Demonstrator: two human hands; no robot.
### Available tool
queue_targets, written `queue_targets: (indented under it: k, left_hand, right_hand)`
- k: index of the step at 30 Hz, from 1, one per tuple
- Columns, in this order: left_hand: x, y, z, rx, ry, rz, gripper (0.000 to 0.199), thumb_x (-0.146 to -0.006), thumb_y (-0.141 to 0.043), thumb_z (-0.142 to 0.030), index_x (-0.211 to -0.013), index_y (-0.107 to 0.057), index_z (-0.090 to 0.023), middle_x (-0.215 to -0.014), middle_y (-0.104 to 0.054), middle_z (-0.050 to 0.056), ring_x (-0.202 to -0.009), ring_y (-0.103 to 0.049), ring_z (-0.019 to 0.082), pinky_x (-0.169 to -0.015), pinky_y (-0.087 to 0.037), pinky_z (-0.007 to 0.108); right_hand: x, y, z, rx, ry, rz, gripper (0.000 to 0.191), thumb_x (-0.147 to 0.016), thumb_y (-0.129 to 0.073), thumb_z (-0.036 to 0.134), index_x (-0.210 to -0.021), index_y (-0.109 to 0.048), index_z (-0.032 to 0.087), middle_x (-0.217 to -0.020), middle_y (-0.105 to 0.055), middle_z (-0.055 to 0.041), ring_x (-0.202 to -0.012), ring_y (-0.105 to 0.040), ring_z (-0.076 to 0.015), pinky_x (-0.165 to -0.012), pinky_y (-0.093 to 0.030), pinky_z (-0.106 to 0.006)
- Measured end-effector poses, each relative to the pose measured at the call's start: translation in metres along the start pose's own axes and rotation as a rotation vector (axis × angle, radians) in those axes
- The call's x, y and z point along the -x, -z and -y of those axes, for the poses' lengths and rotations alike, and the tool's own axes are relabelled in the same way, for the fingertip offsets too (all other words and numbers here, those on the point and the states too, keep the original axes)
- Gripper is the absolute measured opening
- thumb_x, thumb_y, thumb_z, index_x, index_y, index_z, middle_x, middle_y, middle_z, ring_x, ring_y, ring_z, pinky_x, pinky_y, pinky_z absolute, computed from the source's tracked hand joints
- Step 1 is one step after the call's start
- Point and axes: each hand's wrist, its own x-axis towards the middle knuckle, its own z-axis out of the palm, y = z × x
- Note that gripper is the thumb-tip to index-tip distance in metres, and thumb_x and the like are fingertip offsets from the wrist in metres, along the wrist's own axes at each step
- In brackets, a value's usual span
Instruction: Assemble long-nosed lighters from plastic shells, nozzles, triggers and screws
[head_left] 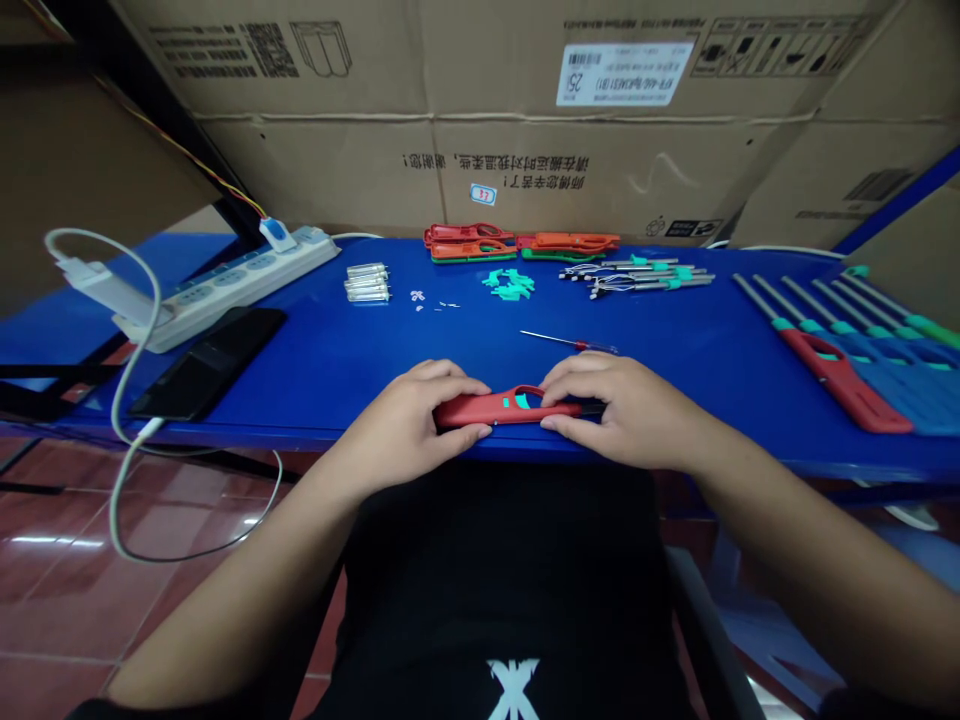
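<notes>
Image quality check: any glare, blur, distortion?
All in head view: white glare streaks on the glossy red floor tiles; smallest print on the brown cardboard box too soft to read; apparent wide-angle stretch towards the edges; black fabric shirt dark, little detail; red plastic casing reasonably clear.

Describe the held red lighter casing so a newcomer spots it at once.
Find the blue table; at its near edge, the left hand and right hand face each other. Between them is the red casing, with turquoise showing. Unlike the red lighter lying at right, both hands grip it.
</notes>
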Motion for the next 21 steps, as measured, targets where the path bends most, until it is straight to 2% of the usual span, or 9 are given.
queue_targets:
  k: [5,10,15,21]
  left_hand:
    - [-0.001,0.0,-0.001,0.022,0.009,0.016,0.03,-0.088,-0.07,-0.034,-0.115,-0.069,-0.022,-0.104,-0.065,0.004,-0.095,-0.06,0.021,-0.085,-0.049,0.035]
    - [-0.001,0.0,-0.002,0.022,0.033,0.024,0.027,-0.086,-0.07,-0.032,-0.111,-0.07,-0.021,-0.101,-0.065,0.004,-0.092,-0.06,0.02,-0.082,-0.048,0.034]
    - [-0.002,-0.001,-0.001,0.042,0.041,0.033,0.029,-0.084,-0.072,-0.031,-0.11,-0.069,-0.02,-0.099,-0.063,0.004,-0.092,-0.058,0.02,-0.08,-0.046,0.033]
    - [-0.001,0.0,-0.001,0.061,0.044,0.036,0.03,-0.083,-0.072,-0.03,-0.112,-0.069,-0.021,-0.1,-0.063,0.003,-0.093,-0.059,0.019,-0.081,-0.046,0.031]
  right_hand:
    - [-0.01,-0.009,0.01,0.049,-0.022,-0.036,0.051,-0.083,-0.073,0.04,-0.129,-0.061,0.022,-0.122,-0.065,-0.0097,-0.111,-0.06,-0.0269,-0.094,-0.049,-0.042]
    - [-0.029,-0.012,0.012,-0.02,0.021,0.052,0.031,-0.085,-0.073,0.038,-0.11,-0.071,0.02,-0.101,-0.062,-0.0072,-0.092,-0.06,-0.0213,-0.081,-0.049,-0.035]
    - [-0.031,-0.012,0.009,-0.09,0.044,0.038,0.029,-0.086,-0.072,0.036,-0.11,-0.069,0.02,-0.1,-0.06,-0.0063,-0.093,-0.058,-0.0209,-0.083,-0.048,-0.036]
    - [-0.028,-0.015,0.01,-0.117,-0.003,0.02,0.027,-0.083,-0.072,0.03,-0.108,-0.07,0.021,-0.099,-0.06,-0.0055,-0.09,-0.058,-0.0203,-0.081,-0.048,-0.035]
